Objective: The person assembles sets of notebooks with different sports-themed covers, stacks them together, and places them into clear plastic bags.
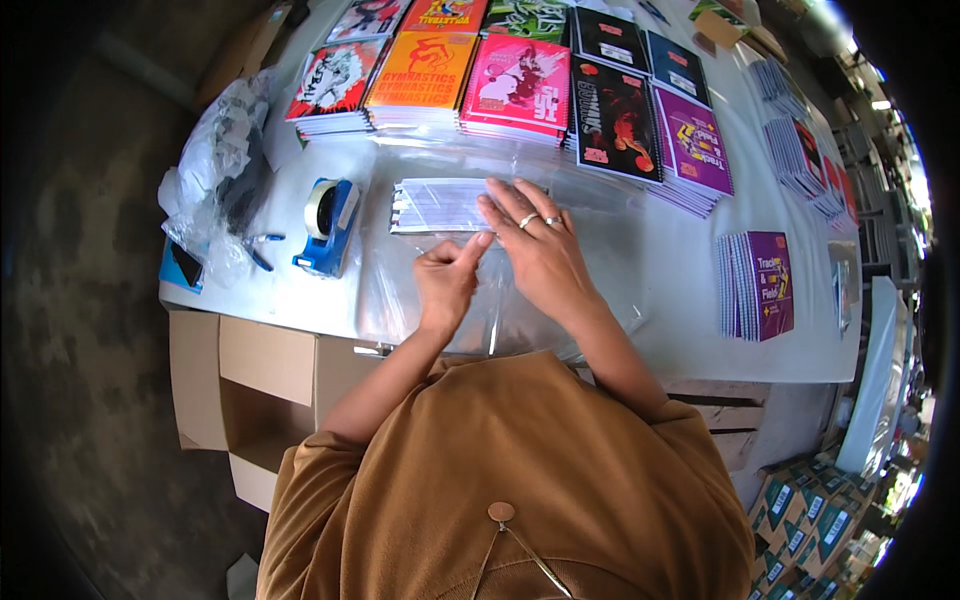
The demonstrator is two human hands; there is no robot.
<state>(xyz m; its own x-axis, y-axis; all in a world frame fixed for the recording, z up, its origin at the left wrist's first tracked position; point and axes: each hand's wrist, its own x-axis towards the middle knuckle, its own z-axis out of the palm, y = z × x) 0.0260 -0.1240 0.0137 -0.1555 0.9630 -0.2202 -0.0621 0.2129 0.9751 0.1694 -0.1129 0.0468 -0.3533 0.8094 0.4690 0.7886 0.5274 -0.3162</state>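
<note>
Before me lies a stack of notebooks with its page edges facing up, covered by clear plastic film. My right hand, with rings on its fingers, rests with outstretched fingers on the right end of the stack. Close beside it, my left hand has its fingers curled and its thumb against the near edge of the stack, pinching the film there. More clear plastic sheet spreads over the table under both hands, down to its front edge.
Piles of spiral notebooks with colourful covers line the table's far side. A blue tape dispenser, a pen and crumpled plastic lie left. Purple notebooks sit right. An open cardboard box stands below the table's left edge.
</note>
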